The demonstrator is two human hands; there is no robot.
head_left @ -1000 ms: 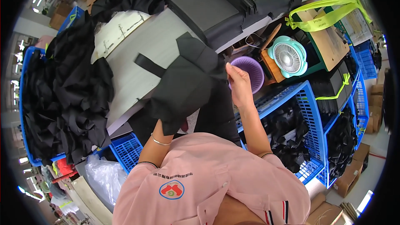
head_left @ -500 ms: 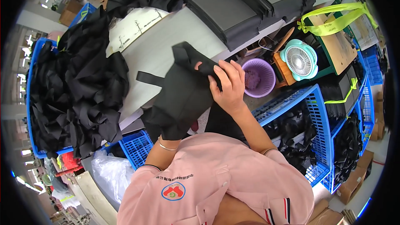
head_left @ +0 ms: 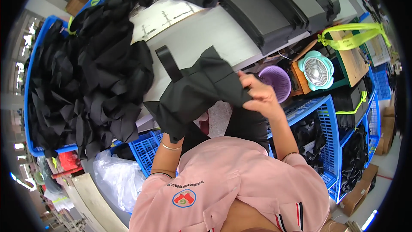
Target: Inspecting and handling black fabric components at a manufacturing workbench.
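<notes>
A black fabric bag [head_left: 193,92] with a strap loop [head_left: 168,62] on its far left side hangs above my lap, at the near edge of the table. My left forearm [head_left: 167,157], with a bangle at the wrist, runs up into the bag's near opening. The fabric covers my left hand, so its fingers do not show. On the right, my right hand [head_left: 262,96] pinches the bag's right edge between thumb and fingers. The cloth is stretched sideways between both arms, with creases across it.
A blue crate [head_left: 36,81] heaped with black fabric [head_left: 94,77] stands at left. Stacks of flat dark sheets [head_left: 262,15] lie on the white table [head_left: 223,30]. To the right are a purple basket [head_left: 277,81], a turquoise fan [head_left: 316,71] and more blue crates [head_left: 328,141].
My right hand has moved right and nearer, pulling the bag's edge with it. The bag has spread wider, and the strap now points up and away. The view has shifted slightly.
</notes>
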